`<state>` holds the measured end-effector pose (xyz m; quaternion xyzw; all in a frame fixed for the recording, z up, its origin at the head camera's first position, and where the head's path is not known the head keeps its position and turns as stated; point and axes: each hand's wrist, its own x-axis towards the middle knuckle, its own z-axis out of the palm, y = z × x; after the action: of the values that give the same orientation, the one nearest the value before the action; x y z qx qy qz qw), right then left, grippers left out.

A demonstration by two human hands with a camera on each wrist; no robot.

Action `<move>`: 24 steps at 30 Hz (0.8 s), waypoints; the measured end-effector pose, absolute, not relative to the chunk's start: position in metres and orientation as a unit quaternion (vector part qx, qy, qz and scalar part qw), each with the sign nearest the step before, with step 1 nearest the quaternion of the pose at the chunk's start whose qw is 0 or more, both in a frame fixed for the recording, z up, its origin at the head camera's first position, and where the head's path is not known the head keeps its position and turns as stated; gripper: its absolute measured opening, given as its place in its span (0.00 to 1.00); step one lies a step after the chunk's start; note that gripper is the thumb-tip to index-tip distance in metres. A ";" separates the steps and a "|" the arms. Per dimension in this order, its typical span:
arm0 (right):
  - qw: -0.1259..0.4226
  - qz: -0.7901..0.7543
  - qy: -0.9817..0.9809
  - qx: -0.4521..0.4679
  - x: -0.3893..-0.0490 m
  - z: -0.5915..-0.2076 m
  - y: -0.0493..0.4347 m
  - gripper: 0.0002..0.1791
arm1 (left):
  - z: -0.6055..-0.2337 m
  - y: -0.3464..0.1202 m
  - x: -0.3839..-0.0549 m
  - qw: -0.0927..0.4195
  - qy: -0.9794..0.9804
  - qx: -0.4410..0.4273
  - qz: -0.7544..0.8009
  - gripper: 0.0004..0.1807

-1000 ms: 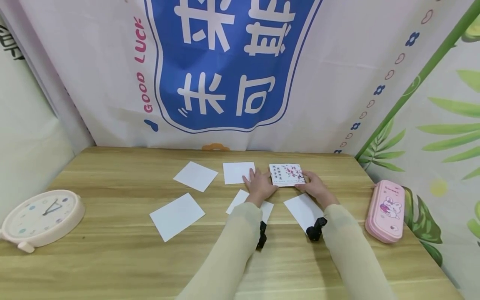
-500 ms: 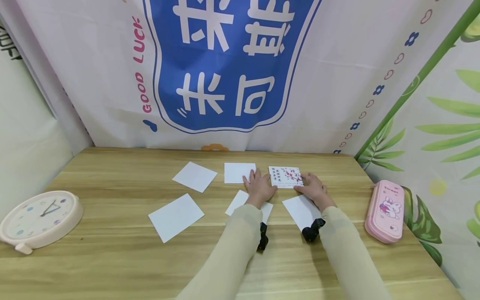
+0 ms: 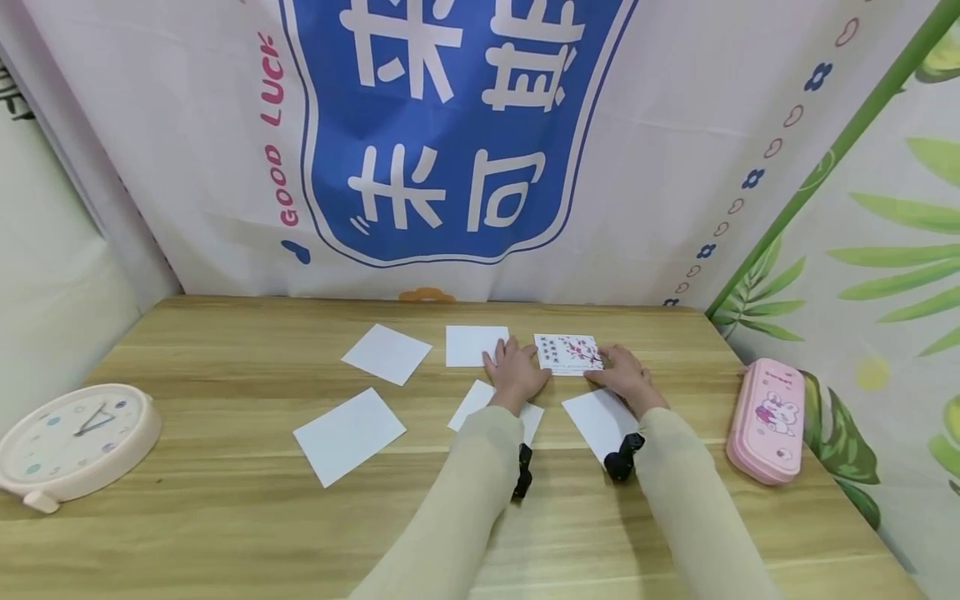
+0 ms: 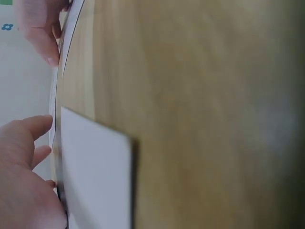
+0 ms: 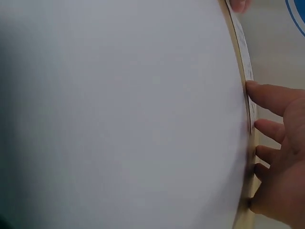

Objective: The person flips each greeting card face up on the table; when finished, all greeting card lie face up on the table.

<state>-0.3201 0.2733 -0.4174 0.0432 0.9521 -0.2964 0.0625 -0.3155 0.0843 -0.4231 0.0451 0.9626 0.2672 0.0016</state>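
A white card printed with pink blossoms and dark characters (image 3: 567,354) lies flat at the back right of the table. My left hand (image 3: 516,372) touches its left side, thumb by the near corner. On the opposite side my right hand (image 3: 622,375) rests with thumb and forefinger at the card's edge. The left wrist view has my left hand (image 4: 19,176) with fingers extended at the thin card edge. Fingers of my right hand (image 5: 286,152) spread along the table in the right wrist view. A blank card (image 3: 472,402) lies partly beneath my left wrist, another (image 3: 596,419) below my right hand.
Blank white cards lie at the back (image 3: 468,346), back left (image 3: 386,354) and middle left (image 3: 350,436). A round clock (image 3: 75,442) sits at the left edge, a pink pencil case (image 3: 767,421) at the right. A printed cloth (image 3: 630,208) hangs behind the wooden table (image 3: 225,533).
The blossom card has come down slightly toward the near side and now lies flat. My right hand has shifted a little with it; my left hand stays nearly in place.
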 end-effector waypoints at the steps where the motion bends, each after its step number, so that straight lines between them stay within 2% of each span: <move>1: 0.066 -0.311 0.947 0.045 -0.320 -0.416 0.273 0.35 | -0.422 0.084 -0.316 0.002 0.961 0.044 0.273 0.28; 7: 0.079 -0.422 0.902 0.048 -0.323 -0.406 0.274 0.37 | -0.414 0.077 -0.317 -0.027 0.949 0.043 0.312 0.24; 11: 0.068 -0.428 0.900 0.039 -0.326 -0.395 0.269 0.37 | -0.405 0.065 -0.319 -0.051 0.944 0.043 0.324 0.23; 20: -0.001 -0.475 0.880 -0.010 -0.326 -0.364 0.235 0.35 | -0.386 0.015 -0.330 -0.103 0.920 0.042 0.376 0.25; 24: -0.018 -0.501 0.865 -0.023 -0.327 -0.363 0.210 0.33 | -0.382 -0.011 -0.333 -0.101 0.909 0.041 0.402 0.27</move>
<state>-0.3270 0.2102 -0.3627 -0.0233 0.8647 -0.5014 -0.0183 -0.3331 -0.0106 -0.3819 0.0410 0.9090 0.4022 -0.1013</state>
